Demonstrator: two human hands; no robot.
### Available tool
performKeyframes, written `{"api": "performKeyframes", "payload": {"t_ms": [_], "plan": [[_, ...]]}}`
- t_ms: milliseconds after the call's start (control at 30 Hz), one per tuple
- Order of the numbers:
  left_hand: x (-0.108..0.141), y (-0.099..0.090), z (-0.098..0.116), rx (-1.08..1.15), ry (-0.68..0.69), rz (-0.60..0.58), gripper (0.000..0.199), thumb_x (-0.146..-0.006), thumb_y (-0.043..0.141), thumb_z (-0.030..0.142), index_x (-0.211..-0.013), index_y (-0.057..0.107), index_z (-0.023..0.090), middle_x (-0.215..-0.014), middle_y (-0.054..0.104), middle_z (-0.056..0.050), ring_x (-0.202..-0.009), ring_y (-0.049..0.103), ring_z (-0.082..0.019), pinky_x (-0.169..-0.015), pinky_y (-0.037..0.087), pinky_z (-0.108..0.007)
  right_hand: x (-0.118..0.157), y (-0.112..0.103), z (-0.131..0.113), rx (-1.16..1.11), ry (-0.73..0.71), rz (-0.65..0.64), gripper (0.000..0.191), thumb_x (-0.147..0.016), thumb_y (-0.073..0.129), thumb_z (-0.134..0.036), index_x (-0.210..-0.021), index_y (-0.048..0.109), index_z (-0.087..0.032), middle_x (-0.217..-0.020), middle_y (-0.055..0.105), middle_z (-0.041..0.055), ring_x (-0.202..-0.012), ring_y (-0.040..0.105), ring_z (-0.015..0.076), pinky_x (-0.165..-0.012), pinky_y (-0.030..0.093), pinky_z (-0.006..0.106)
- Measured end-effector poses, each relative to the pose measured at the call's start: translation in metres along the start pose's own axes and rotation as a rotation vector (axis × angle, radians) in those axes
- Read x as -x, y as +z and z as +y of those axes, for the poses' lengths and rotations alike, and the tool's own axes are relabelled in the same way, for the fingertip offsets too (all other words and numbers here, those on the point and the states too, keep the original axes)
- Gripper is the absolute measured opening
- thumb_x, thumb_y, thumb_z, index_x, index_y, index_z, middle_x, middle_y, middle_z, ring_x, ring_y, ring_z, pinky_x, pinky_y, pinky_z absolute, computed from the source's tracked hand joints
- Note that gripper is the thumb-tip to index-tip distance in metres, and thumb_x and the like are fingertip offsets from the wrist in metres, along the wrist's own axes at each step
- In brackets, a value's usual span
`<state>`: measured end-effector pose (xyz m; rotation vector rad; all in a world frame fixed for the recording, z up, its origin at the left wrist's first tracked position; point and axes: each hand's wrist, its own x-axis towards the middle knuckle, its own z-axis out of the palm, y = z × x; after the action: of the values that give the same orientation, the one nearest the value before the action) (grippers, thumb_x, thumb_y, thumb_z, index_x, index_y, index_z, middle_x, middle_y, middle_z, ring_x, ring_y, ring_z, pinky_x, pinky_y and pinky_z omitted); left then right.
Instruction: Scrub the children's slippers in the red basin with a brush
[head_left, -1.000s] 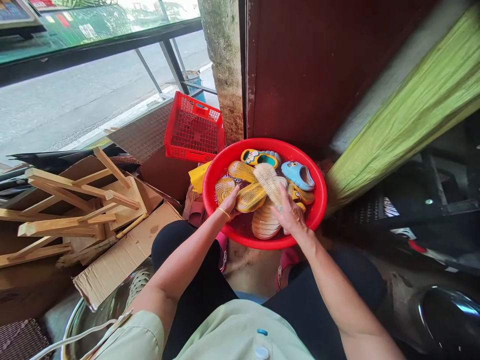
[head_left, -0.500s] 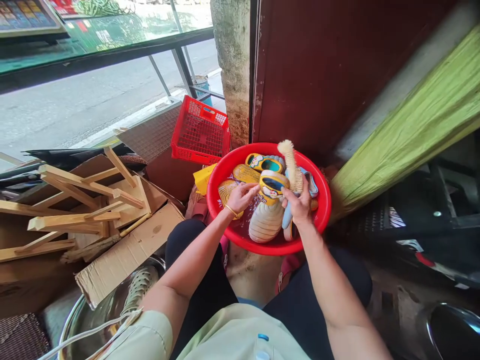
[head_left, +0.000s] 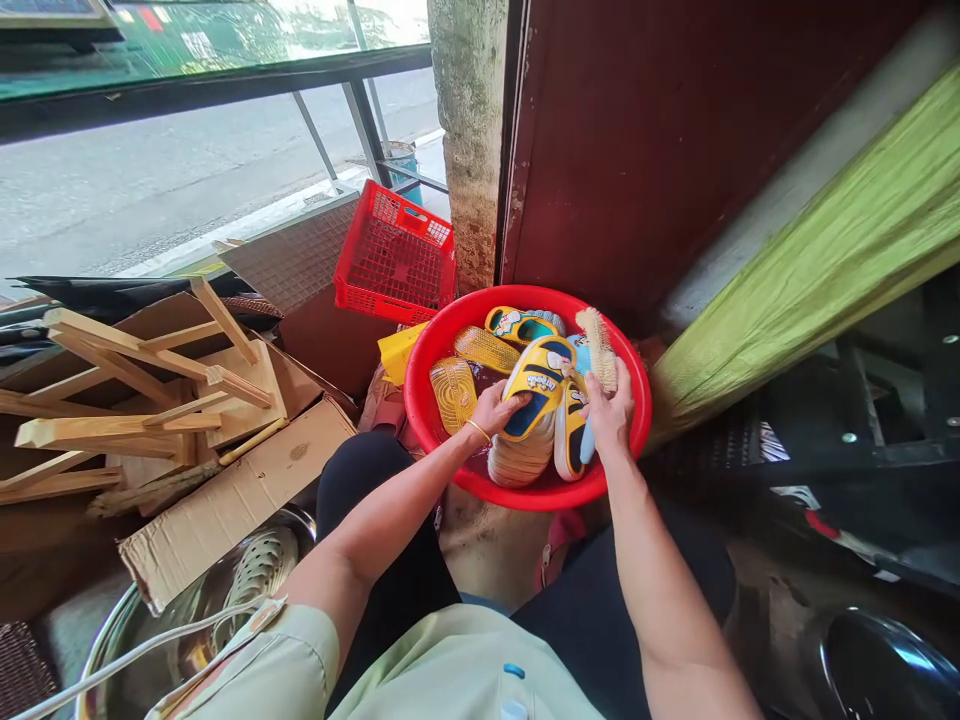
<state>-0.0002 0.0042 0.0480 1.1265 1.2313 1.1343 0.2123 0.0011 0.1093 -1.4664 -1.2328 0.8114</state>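
Note:
My left hand (head_left: 496,410) grips a yellow slipper (head_left: 537,385) with a dark blue inside and a cartoon figure on its strap. It is held tilted above the red basin (head_left: 429,350). In my right hand (head_left: 609,405) is a scrub brush (head_left: 598,345) with pale bristles pointing up, its light blue handle running down below the palm. Another yellow-and-black slipper (head_left: 571,430) stands on edge beside that handle. Under the held slipper shows a ridged white sole (head_left: 523,458). More yellow footwear lies in the basin, including a yellow sole (head_left: 453,393) and a green-lined slipper (head_left: 523,324).
Behind the basin on the left sits a red plastic crate (head_left: 397,255). Wooden stools (head_left: 165,370) and flattened cardboard (head_left: 247,490) are piled at left, above a metal bowl (head_left: 127,650). A green cloth (head_left: 810,250) hangs at right by the dark red panel (head_left: 637,150).
The slipper in my left hand has been turned so its opening faces toward me, and my left hand now grips its near end. The brush has shifted slightly right and lower.

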Motion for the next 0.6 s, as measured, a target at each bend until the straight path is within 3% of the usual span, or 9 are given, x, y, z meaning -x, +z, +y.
{"api": "performKeyframes", "payload": {"t_ms": [67, 167, 233, 333, 433, 533, 600], "plan": [[-0.002, -0.001, -0.007, -0.017, -0.053, 0.121, 0.027, -0.077, 0.082, 0.038, -0.091, 0.074, 0.017, -0.084, 0.073, -0.003, -0.086, 0.067, -0.021, -0.072, 0.051, -0.025, 0.009, 0.002, 0.0, 0.269, -0.148, -0.017, 0.077, -0.102, 0.047, -0.059, -0.165, 0.034, -0.017, -0.14, 0.068, 0.0208, -0.09, 0.077, 0.0249, -0.071, 0.063, 0.034], [-0.005, -0.003, -0.012, 0.014, -0.114, 0.181, 0.022, -0.074, 0.081, 0.033, -0.087, 0.073, 0.017, -0.077, 0.071, -0.001, -0.078, 0.065, -0.018, -0.068, 0.049, -0.024, 0.026, 0.008, 0.002, 0.53, -0.316, -0.212, 0.067, -0.105, 0.045, -0.048, -0.164, 0.043, -0.017, -0.15, 0.063, 0.0187, -0.126, 0.07, 0.0318, -0.1, 0.06, 0.04], [-0.009, -0.006, -0.012, 0.088, -0.174, 0.214, 0.023, -0.073, 0.081, 0.033, -0.088, 0.074, 0.017, -0.076, 0.071, -0.001, -0.074, 0.065, -0.017, -0.067, 0.05, -0.024, 0.032, 0.007, 0.007, 0.673, -0.348, -0.316, 0.061, -0.106, 0.045, -0.041, -0.163, 0.048, -0.02, -0.143, 0.069, 0.0173, -0.122, 0.071, 0.0335, -0.102, 0.059, 0.044], [-0.018, -0.019, -0.008, 0.217, -0.25, 0.347, 0.025, -0.075, 0.08, 0.036, -0.091, 0.074, 0.017, -0.076, 0.072, -0.002, -0.072, 0.067, -0.018, -0.069, 0.054, -0.027, 0.031, -0.009, 0.021, 0.785, -0.3, -0.348, 0.059, -0.107, 0.041, -0.036, -0.164, 0.047, -0.023, -0.131, 0.076, 0.0164, -0.111, 0.076, 0.0342, -0.098, 0.061, 0.048], [-0.025, -0.033, -0.004, 0.234, -0.228, 0.454, 0.029, -0.077, 0.079, 0.035, -0.099, 0.076, 0.017, -0.078, 0.074, -0.003, -0.078, 0.07, -0.02, -0.072, 0.056, -0.027, 0.029, -0.021, 0.026, 0.751, -0.314, -0.309, 0.059, -0.107, 0.04, -0.036, -0.165, 0.045, -0.023, -0.142, 0.071, 0.0143, -0.124, 0.072, 0.033, -0.104, 0.06, 0.049], [-0.026, -0.032, -0.007, 0.173, -0.216, 0.439, 0.03, -0.075, 0.081, 0.03, -0.101, 0.077, 0.017, -0.079, 0.075, -0.003, -0.083, 0.071, -0.021, -0.072, 0.055, -0.026, 0.037, -0.011, 0.016, 0.688, -0.377, -0.26, 0.063, -0.107, 0.04, -0.038, -0.167, 0.04, -0.019, -0.152, 0.064, 0.014, -0.137, 0.064, 0.0312, -0.112, 0.056, 0.046], [-0.022, -0.023, -0.012, 0.166, -0.232, 0.407, 0.028, -0.073, 0.083, 0.028, -0.099, 0.077, 0.016, -0.078, 0.075, -0.003, -0.083, 0.071, -0.022, -0.071, 0.056, -0.026, 0.044, 0.004, 0.006, 0.71, -0.393, -0.322, 0.063, -0.107, 0.041, -0.038, -0.167, 0.041, -0.018, -0.148, 0.067, 0.0149, -0.136, 0.064, 0.0322, -0.112, 0.056, 0.045]]}}
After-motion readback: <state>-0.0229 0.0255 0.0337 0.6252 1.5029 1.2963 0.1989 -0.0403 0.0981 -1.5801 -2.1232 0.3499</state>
